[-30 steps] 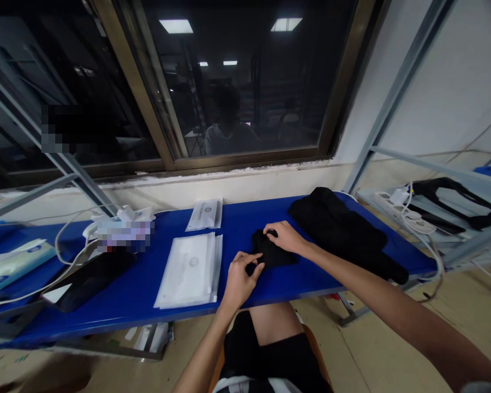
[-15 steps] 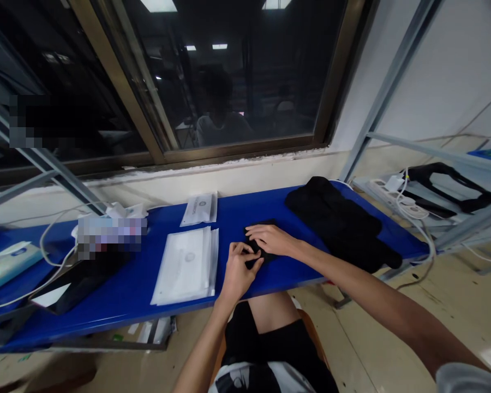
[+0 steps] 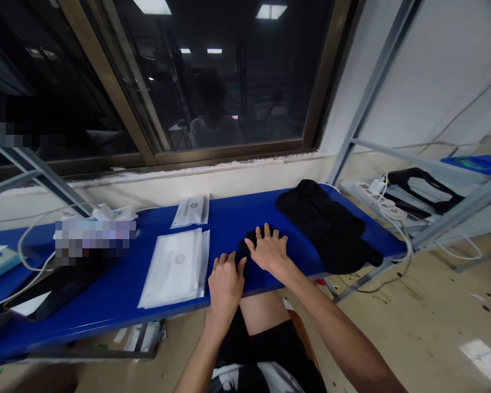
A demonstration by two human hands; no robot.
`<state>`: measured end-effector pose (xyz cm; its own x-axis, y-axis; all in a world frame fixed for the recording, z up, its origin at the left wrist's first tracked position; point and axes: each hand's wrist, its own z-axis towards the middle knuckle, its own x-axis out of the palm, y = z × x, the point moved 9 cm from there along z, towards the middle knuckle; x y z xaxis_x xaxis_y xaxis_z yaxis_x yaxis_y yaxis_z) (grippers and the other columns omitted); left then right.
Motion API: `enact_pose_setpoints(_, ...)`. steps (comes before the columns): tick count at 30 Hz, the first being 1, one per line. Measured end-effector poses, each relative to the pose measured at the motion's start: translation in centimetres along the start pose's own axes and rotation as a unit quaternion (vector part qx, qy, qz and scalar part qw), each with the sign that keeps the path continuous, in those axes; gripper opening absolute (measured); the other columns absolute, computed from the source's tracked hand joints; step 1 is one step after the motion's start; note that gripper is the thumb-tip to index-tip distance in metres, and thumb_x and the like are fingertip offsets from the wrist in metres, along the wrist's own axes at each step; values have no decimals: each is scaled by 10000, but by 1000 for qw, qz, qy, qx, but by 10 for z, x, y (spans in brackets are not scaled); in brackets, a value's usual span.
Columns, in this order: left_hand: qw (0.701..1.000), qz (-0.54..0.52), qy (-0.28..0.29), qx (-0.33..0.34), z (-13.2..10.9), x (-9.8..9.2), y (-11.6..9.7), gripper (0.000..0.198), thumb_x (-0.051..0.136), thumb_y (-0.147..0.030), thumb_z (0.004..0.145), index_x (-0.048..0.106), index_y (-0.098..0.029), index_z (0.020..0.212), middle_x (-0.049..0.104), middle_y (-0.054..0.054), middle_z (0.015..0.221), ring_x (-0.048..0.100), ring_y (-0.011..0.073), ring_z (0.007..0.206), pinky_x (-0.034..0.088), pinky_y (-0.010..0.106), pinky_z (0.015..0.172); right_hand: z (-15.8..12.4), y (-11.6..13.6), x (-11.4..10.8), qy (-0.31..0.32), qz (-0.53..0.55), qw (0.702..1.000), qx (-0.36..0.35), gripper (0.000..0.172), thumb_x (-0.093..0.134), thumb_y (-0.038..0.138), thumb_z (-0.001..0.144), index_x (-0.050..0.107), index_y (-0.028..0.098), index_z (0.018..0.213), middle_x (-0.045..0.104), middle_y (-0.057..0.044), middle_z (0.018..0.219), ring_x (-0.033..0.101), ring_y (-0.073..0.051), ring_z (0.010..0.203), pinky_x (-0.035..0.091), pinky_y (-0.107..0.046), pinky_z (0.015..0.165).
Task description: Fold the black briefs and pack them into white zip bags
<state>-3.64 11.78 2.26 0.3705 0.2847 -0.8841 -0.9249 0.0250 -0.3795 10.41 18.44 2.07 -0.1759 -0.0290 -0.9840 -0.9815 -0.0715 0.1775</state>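
Observation:
A small folded piece of black fabric (image 3: 250,234) lies on the blue tabletop, mostly covered by my right hand (image 3: 269,248). That hand is flat on it with the fingers spread. My left hand (image 3: 226,278) rests at the table's front edge, just left of the fabric. Its fingers are slightly bent, the thumb stands apart, and nothing shows in its grasp. Left of it lie white translucent zip bags (image 3: 174,267) in a stack, with a smaller printed bag (image 3: 191,210) behind them. A larger black garment (image 3: 327,226) is spread loosely to the right.
The blue table (image 3: 229,202) runs along a wall under a dark window (image 3: 213,71). Cables, a tissue pack (image 3: 0,265) and a black item (image 3: 57,284) sit at the left. Metal posts (image 3: 372,93) rise at both sides. A power strip (image 3: 378,199) lies at the right.
My right hand has gone from bent fingers working at the black fabric to lying flat and spread on it. My left hand has released its pinch and drawn back slightly. The view has shifted a little.

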Motion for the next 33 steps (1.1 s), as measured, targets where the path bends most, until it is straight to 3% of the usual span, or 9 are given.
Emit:
enact_pose_setpoints(2, 999, -23, 36, -15, -1, 0, 5, 344, 509, -351, 1017, 715, -142, 1197, 731, 166, 1104, 702, 323, 969, 525, 382, 752, 7, -6, -11, 23, -14, 1000, -1, 658, 306, 524, 1048, 528, 100, 1499, 464, -309, 1521, 477, -548, 1324, 309, -806, 970)
enact_pose_setpoints(4, 997, -62, 52, -15, -3, 0, 6, 363, 513, -360, 1017, 703, -127, 1222, 738, 176, 1114, 723, 314, 930, 526, 388, 761, 15, -11, -22, 31, -20, 998, -57, 543, 373, 412, 1052, 541, 144, 1493, 520, -269, 1492, 438, -509, 1384, 269, -792, 1029)
enact_pose_setpoints(8, 986, -160, 45, -4, -5, 3, -1, 405, 558, -392, 991, 655, -143, 1295, 757, 137, 1043, 740, 259, 839, 528, 350, 748, 18, -22, -28, 53, -1, 984, -172, 425, 548, 250, 997, 619, 283, 1415, 611, -115, 1445, 510, -320, 1378, 398, -494, 1101)
enact_pose_setpoints(13, 974, -214, 69, -40, 6, 16, -3, 488, 646, -410, 924, 628, -135, 1326, 773, 127, 971, 746, 282, 888, 532, 355, 766, 1, -33, -22, 50, 13, 988, -143, 348, 634, 350, 964, 696, 146, 1239, 680, -219, 1248, 614, -393, 1226, 403, -572, 1043)
enact_pose_setpoints(17, 956, -286, 52, -36, 11, 15, -2, 552, 696, -296, 856, 575, -131, 1369, 737, 103, 987, 719, 243, 857, 543, 361, 797, -7, -32, -18, 69, 85, 983, -149, 334, 664, 379, 946, 677, 147, 1186, 707, -175, 1195, 647, -321, 1189, 479, -429, 986)
enact_pose_setpoints(21, 911, -411, 34, -26, 10, 8, -2, 603, 714, -344, 826, 554, -178, 1383, 665, 85, 1095, 684, 172, 819, 552, 321, 797, -6, -37, -20, 76, 204, 964, -152, 316, 654, 395, 953, 654, 166, 1172, 707, -132, 1224, 657, -253, 1176, 499, -350, 973)
enact_pose_setpoints(24, 866, -498, 32, -31, 11, -3, -2, 554, 741, -320, 799, 605, -199, 1323, 676, 81, 1125, 679, 201, 1004, 536, 322, 909, -11, -43, -19, 143, 405, 893, -133, 385, 693, 429, 916, 627, 174, 1195, 722, -128, 1189, 689, -262, 1106, 532, -378, 928)
enact_pose_setpoints(29, 784, -612, 93, -51, 12, -19, -10, 427, 804, -305, 776, 702, -207, 1179, 729, 88, 1162, 670, 251, 1134, 533, 321, 948, -33, -29, -39, 272, 579, 743, -194, 855, 857, 460, 761, 466, 204, 1476, 733, -105, 1174, 694, -248, 1091, 536, -369, 937)
enact_pose_setpoints(33, 736, -659, 145, -55, 10, -28, -28, 425, 824, -291, 762, 707, -202, 1161, 730, 108, 1199, 691, 272, 1112, 556, 332, 913, -39, -6, -44, 283, 713, 620, -166, 721, 689, 698, 832, 643, 163, 1314, 747, -113, 1144, 700, -256, 1094, 525, -354, 980)
